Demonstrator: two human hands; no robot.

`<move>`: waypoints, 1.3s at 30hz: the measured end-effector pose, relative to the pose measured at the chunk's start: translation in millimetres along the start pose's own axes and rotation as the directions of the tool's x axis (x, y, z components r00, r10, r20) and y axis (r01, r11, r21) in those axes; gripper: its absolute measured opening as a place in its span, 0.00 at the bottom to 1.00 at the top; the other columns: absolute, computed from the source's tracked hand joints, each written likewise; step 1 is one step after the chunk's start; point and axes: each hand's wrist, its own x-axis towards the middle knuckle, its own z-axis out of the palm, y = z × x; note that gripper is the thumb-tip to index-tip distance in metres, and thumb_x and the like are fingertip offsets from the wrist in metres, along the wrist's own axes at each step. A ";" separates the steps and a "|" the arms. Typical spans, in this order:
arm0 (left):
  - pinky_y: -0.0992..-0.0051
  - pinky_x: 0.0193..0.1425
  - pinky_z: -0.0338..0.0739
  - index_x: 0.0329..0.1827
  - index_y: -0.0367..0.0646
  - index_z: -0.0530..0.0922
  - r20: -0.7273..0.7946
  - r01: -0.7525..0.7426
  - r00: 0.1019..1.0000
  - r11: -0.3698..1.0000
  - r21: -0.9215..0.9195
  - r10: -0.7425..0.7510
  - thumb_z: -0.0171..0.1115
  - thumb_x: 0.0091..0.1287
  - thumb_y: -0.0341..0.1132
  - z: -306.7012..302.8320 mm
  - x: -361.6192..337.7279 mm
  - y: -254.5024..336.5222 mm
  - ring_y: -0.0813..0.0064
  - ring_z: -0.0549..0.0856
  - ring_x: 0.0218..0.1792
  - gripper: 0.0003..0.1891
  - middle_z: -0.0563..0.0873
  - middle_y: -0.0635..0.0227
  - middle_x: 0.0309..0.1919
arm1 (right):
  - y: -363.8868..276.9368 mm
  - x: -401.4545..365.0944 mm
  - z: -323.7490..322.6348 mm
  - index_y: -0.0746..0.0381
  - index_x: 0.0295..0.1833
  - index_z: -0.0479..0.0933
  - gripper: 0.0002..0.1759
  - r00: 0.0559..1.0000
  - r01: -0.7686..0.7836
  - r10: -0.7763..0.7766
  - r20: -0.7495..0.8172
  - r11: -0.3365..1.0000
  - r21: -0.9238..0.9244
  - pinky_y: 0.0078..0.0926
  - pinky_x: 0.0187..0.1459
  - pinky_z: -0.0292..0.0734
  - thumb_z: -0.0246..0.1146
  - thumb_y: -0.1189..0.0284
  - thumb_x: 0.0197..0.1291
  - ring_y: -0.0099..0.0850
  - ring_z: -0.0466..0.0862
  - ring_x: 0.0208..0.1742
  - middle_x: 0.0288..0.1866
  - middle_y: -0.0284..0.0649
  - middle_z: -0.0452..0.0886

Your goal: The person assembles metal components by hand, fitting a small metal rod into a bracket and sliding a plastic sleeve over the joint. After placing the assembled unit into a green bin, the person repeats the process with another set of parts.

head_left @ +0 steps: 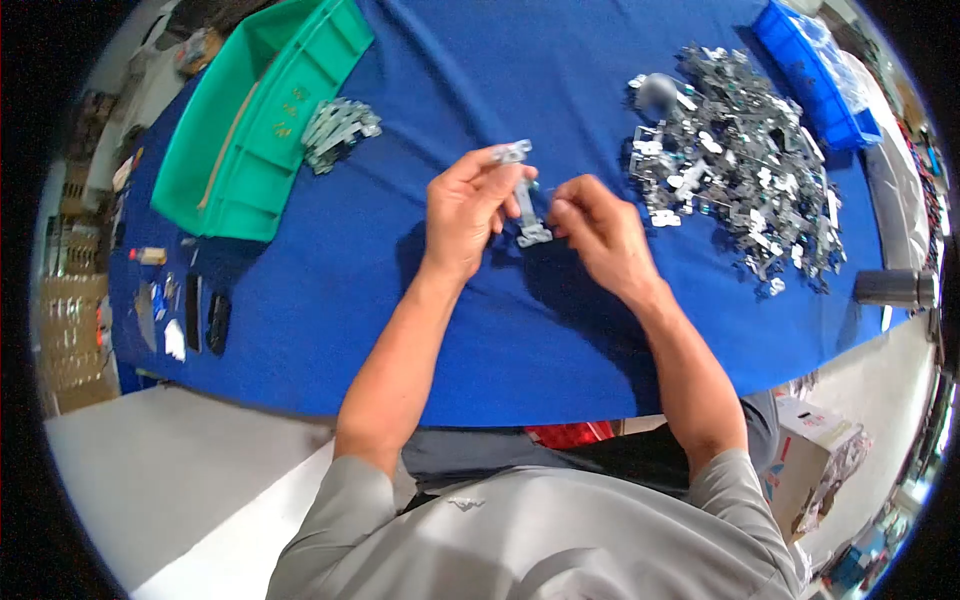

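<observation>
My left hand (468, 208) is closed on a small silvery metal bracket (527, 207), which has a slim middle and wider ends. It is held up over the blue cloth, one end showing above the fingers and the other below them. Just to the right, my right hand (600, 228) is closed with thumb and fingertips pinched together close to the bracket. Whatever lies between those fingertips is too small to make out. A large pile of similar metal parts (735, 165) spreads to the right, and a smaller stack of brackets (338, 132) sits at the upper left.
A green bin (265, 130) stands at the left, touching or close to the small stack. Small tools (192, 310) lie at the left edge. A blue bin (815, 75) holding clear plastic is at the upper right, and a dark cylinder (893, 288) lies at the right edge.
</observation>
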 end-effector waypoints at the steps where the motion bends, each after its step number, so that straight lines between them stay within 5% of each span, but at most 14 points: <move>1: 0.87 0.26 0.68 0.55 0.39 0.86 -0.090 -0.038 0.995 0.998 0.047 0.042 0.68 0.75 0.36 4.6 0.7 -2.0 0.91 0.78 0.26 0.12 0.93 0.64 0.43 | 0.9 1.6 1.5 0.66 0.48 0.78 0.06 0.999 -0.032 0.033 -0.024 0.999 0.039 0.30 0.35 0.78 0.61 0.73 0.75 0.27 0.84 0.32 0.32 0.41 0.84; 6: 0.83 0.40 0.78 0.56 0.39 0.87 -0.132 -0.003 0.991 1.000 -0.002 0.003 0.69 0.74 0.35 0.3 4.6 -7.0 0.86 0.85 0.38 0.12 0.91 0.69 0.41 | -0.1 4.0 -8.0 0.66 0.47 0.80 0.08 0.996 -0.071 0.071 -0.058 0.997 0.009 0.25 0.35 0.75 0.64 0.71 0.74 0.20 0.78 0.33 0.32 0.36 0.82; 9: 0.80 0.40 0.84 0.61 0.35 0.85 -0.094 0.025 0.995 1.000 -0.006 -0.025 0.66 0.76 0.32 2.1 2.4 -4.0 0.79 0.89 0.41 0.14 0.91 0.65 0.44 | 0.9 2.6 -7.3 0.67 0.48 0.80 0.09 0.995 -0.075 0.080 -0.062 0.994 0.084 0.23 0.36 0.75 0.65 0.70 0.73 0.19 0.78 0.33 0.31 0.35 0.83; 21: 0.81 0.38 0.85 0.58 0.35 0.86 -0.057 0.025 0.998 0.987 0.158 -0.016 0.64 0.77 0.32 4.7 -1.8 -11.7 0.78 0.90 0.41 0.12 0.91 0.63 0.44 | -6.7 2.8 -5.5 0.67 0.46 0.81 0.10 0.993 -0.092 0.095 -0.070 0.995 0.043 0.25 0.30 0.71 0.66 0.69 0.73 0.19 0.76 0.28 0.28 0.36 0.81; 27: 0.81 0.38 0.83 0.57 0.38 0.88 -0.064 -0.006 0.998 0.969 0.248 0.022 0.65 0.77 0.33 7.0 -4.1 -8.5 0.81 0.89 0.40 0.12 0.92 0.64 0.43 | -3.3 1.3 -4.8 0.66 0.46 0.81 0.09 0.994 -0.066 0.061 -0.091 0.996 -0.055 0.28 0.30 0.72 0.66 0.70 0.72 0.24 0.78 0.27 0.27 0.41 0.80; 33: 0.81 0.40 0.81 0.58 0.42 0.88 0.004 -0.189 0.977 0.854 0.485 0.214 0.67 0.76 0.33 8.5 -6.2 -4.8 0.84 0.86 0.38 0.12 0.92 0.68 0.41 | -2.7 4.7 -10.4 0.66 0.45 0.81 0.09 0.978 0.131 -0.181 -0.103 0.918 -0.373 0.33 0.32 0.75 0.68 0.71 0.69 0.33 0.82 0.27 0.28 0.44 0.82; 36: 0.73 0.44 0.83 0.53 0.40 0.89 0.113 -0.373 0.915 0.702 0.607 0.387 0.72 0.69 0.29 8.1 -2.5 -9.2 0.73 0.90 0.39 0.11 0.92 0.59 0.40 | 2.2 4.0 -9.6 0.66 0.46 0.82 0.08 0.997 0.015 -0.028 -0.071 0.983 -0.184 0.32 0.32 0.76 0.68 0.71 0.69 0.30 0.84 0.28 0.28 0.42 0.83; 39: 0.73 0.44 0.83 0.48 0.40 0.90 0.020 -0.317 0.926 0.748 0.583 0.377 0.73 0.67 0.28 12.9 -4.8 -13.1 0.70 0.91 0.39 0.08 0.92 0.58 0.40 | 2.8 5.6 -13.0 0.66 0.46 0.82 0.08 0.990 -0.142 0.141 -0.025 0.989 -0.045 0.30 0.33 0.77 0.66 0.71 0.70 0.25 0.84 0.29 0.29 0.38 0.84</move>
